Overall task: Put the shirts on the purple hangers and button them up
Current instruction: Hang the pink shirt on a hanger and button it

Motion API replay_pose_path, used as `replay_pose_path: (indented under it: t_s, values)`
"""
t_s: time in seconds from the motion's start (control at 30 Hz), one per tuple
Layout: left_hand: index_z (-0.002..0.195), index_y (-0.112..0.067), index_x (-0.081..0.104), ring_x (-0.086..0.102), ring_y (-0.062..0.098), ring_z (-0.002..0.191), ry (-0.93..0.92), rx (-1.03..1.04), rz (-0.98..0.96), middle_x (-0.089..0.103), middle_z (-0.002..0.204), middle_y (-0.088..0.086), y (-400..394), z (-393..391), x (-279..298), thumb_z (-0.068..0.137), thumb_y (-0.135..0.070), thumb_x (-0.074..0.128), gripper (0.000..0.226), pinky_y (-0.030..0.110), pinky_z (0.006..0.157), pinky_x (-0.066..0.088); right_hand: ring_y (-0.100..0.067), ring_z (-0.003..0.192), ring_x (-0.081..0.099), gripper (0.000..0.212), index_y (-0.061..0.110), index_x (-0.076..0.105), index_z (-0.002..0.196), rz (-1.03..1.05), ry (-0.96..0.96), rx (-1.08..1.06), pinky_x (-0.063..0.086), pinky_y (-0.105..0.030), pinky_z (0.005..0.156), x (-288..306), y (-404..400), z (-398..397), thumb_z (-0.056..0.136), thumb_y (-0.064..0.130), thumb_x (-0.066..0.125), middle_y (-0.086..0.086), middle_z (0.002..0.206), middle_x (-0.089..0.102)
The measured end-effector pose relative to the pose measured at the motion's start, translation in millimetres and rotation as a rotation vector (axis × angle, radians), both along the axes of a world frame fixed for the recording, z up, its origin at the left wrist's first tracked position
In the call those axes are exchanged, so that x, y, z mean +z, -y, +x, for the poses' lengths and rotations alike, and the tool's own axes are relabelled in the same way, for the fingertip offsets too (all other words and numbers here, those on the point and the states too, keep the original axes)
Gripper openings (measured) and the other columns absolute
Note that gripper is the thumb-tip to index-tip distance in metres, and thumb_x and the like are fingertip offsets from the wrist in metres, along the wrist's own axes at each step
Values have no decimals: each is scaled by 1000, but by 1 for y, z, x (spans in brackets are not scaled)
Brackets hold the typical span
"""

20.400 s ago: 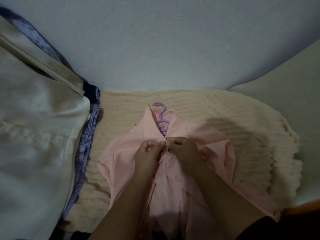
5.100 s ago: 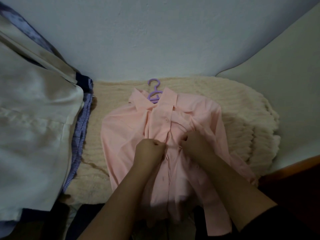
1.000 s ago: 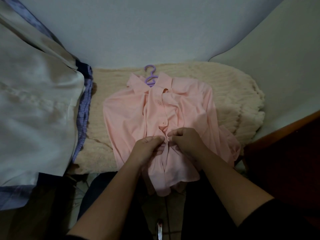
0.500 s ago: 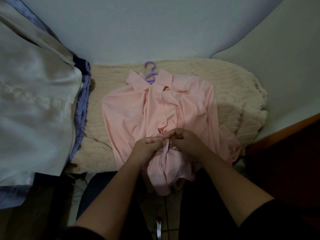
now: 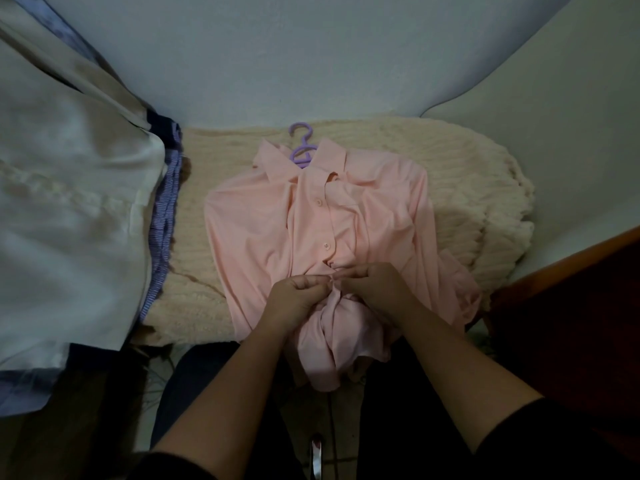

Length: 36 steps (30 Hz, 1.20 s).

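Observation:
A pink shirt (image 5: pixel 263 230) lies face up on a cream knitted blanket (image 5: pixel 464 188), with a purple hanger (image 5: pixel 302 147) poking out of its collar. Buttons on the upper placket are fastened. My left hand (image 5: pixel 298 299) and my right hand (image 5: pixel 374 285) meet at the lower placket, each pinching the pink fabric at the front edges. The shirt's hem hangs over the blanket's near edge, bunched below my hands.
A pile of white cloth (image 5: pixel 69 209) over a blue striped garment (image 5: pixel 166 216) fills the left side. A pale wall (image 5: pixel 311 57) rises behind. A dark wooden edge (image 5: pixel 568 258) runs at the right. My dark-clothed legs are below.
Over the earlier frames my hands have worked down the placket from the collar to the lower part. In the last second they stayed at the same spot, pinching closer together.

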<state>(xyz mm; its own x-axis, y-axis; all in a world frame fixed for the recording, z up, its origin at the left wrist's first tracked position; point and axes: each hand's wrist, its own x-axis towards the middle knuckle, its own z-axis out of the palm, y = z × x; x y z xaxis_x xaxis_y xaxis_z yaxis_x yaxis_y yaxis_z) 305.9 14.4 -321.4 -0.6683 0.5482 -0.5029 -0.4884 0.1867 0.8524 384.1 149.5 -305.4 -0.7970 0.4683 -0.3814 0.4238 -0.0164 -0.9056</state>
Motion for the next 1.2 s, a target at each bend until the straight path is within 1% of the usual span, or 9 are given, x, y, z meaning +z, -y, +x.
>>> replay_pose_path:
  t_s: [0.13,0.27,0.47,0.63,0.8,0.9,1.03,1.1,1.2]
  values:
    - [92,0,73,67,18,66,31,-1,-36,72,79,17,-2,-3,-1,85,-5,67,10,27,68,57,-4,78,64,11,9,74,89,34,17,-17,50,-16,77,-2,0,-1,80,5,69,9,82,69]
    - [92,4,71,62,15,55,156,-21,-14,69,70,17,-3,-6,2,88,-4,63,11,22,59,55,3,55,58,18,20,70,75,0,8,-36,45,-13,58,-7,1,-1,82,4,66,13,54,65]
    - [98,-3,69,67,15,60,88,-76,-33,72,87,13,0,-15,6,88,-3,63,13,21,57,55,-11,64,61,25,20,73,74,-145,-16,-54,50,-26,66,-8,-5,6,81,-2,63,0,67,70]
    - [102,-9,70,67,16,65,-107,-87,-59,72,87,9,6,-28,19,90,-2,61,17,23,58,53,-15,81,65,22,13,73,89,-287,-134,-128,53,-22,71,4,-7,6,81,-6,65,-3,82,73]
    - [98,-9,70,65,11,61,-171,-51,9,73,79,3,-15,-54,49,91,-1,59,15,20,53,51,-10,94,66,25,27,72,88,-82,-176,-82,52,-25,84,30,-22,-21,81,3,69,5,94,73]
    - [103,-7,69,60,5,56,-281,10,-19,71,77,4,-30,-77,61,89,-5,63,16,19,52,48,-13,84,65,26,25,71,89,-55,-211,-83,53,-25,79,47,-36,-47,83,1,65,1,91,72]
    - [111,-13,67,62,5,68,-382,103,-47,70,84,-1,-51,-119,66,87,-9,67,24,19,61,48,-12,77,61,21,7,70,99,-14,-240,-111,48,-22,74,63,-56,-94,83,-4,63,-6,89,69]
    - [109,-14,67,63,4,72,-411,137,-52,70,83,-5,-61,-141,69,84,-13,71,25,19,64,49,-6,70,61,21,4,70,100,29,-238,-124,48,-17,69,65,-69,-121,82,-5,63,-4,84,68]
    - [104,-16,69,63,10,77,-507,157,-114,69,84,-5,-76,-174,70,69,-31,70,38,32,79,52,7,57,56,19,10,71,94,129,-245,-107,45,-12,64,59,-88,-159,84,-3,61,7,75,66]
